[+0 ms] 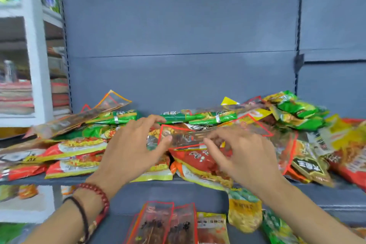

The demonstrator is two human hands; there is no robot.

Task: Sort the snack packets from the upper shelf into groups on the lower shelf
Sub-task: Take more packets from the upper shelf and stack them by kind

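A jumbled pile of snack packets covers the upper shelf (65, 180): red-and-yellow ones (77, 146), green ones (210, 118) and clear red-edged ones. My left hand (130, 144) pinches the left end of a clear red-edged packet (186, 136) on top of the pile, at the centre. My right hand (245, 154) holds its right end, which is blurred over my fingers. On the lower shelf (118, 226) lie two clear red-edged packets (158, 224) side by side, then a yellow-and-red packet (212, 228), a yellow packet (243, 212) and a green packet (277, 228).
A grey back panel (178, 35) rises behind the pile. A white shelving unit (37, 65) with other goods stands at the left. More packets are heaped at the right end of the upper shelf (336, 144), and some overhang its front edge.
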